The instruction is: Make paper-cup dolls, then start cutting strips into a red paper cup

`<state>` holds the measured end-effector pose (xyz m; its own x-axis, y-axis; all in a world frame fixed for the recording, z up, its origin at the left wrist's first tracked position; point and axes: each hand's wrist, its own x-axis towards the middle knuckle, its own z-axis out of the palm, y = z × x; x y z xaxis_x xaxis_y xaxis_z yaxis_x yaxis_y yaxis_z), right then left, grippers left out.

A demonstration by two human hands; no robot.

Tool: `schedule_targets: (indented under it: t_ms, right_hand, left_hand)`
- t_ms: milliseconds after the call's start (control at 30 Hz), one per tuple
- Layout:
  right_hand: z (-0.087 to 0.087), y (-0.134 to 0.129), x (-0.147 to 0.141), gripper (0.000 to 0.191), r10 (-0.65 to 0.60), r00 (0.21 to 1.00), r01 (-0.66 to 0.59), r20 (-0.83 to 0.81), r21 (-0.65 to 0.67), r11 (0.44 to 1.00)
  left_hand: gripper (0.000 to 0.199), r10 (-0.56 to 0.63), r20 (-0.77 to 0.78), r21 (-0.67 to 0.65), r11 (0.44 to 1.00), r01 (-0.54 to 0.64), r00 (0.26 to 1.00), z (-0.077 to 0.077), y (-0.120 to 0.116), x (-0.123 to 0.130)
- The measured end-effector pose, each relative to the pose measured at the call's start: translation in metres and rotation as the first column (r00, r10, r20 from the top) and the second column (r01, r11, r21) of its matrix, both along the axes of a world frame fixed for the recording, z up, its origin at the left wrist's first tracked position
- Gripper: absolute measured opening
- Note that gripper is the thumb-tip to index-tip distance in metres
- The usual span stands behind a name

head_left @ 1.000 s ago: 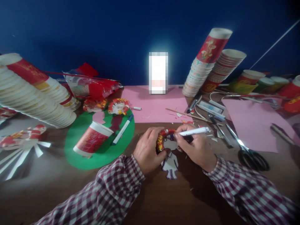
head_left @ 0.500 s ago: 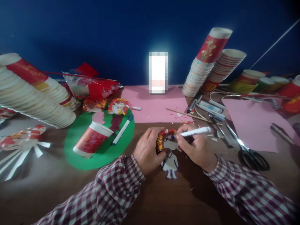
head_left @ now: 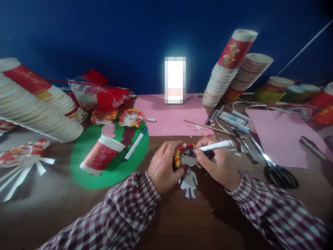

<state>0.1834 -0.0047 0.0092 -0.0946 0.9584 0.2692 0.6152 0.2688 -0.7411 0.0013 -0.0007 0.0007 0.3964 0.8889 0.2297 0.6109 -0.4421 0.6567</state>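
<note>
A white doll-shaped paper figure [head_left: 189,182] with purple outlines lies on the brown table in front of me. A curled red and gold paper rim frames its round head. My left hand [head_left: 164,165] grips the figure at the head's left edge, thumb pressed near its neck. In my right hand [head_left: 220,163] is a white marker pen [head_left: 215,146], held in a writing pinch. Its dark tip points at the upper left of the head, beside a small dark loop drawn there. My right fingers cover the head's right edge.
On the left, a red paper cup [head_left: 102,154] and a marker lie on a green paper disc [head_left: 85,180]. Tall paper cup stacks lean left [head_left: 39,104] and right [head_left: 221,76]. Scissors [head_left: 277,170], a craft knife [head_left: 243,144] and pink paper sheets [head_left: 279,139] lie at right.
The view has shifted very slightly. Both hands, the pen and the paper figure stay in nearly the same place.
</note>
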Motion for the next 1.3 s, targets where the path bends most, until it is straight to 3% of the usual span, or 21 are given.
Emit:
schedule_targets:
  t_ms: [1300]
  right_hand:
    - [0.0011,-0.0001,-0.0006,0.005,-0.008,1.0,0.008,-0.003,-0.009,1.0]
  left_hand:
    - [0.058,0.001,-0.017,-0.001,1.0,-0.001,1.0,-0.0004,-0.0003,-0.0006]
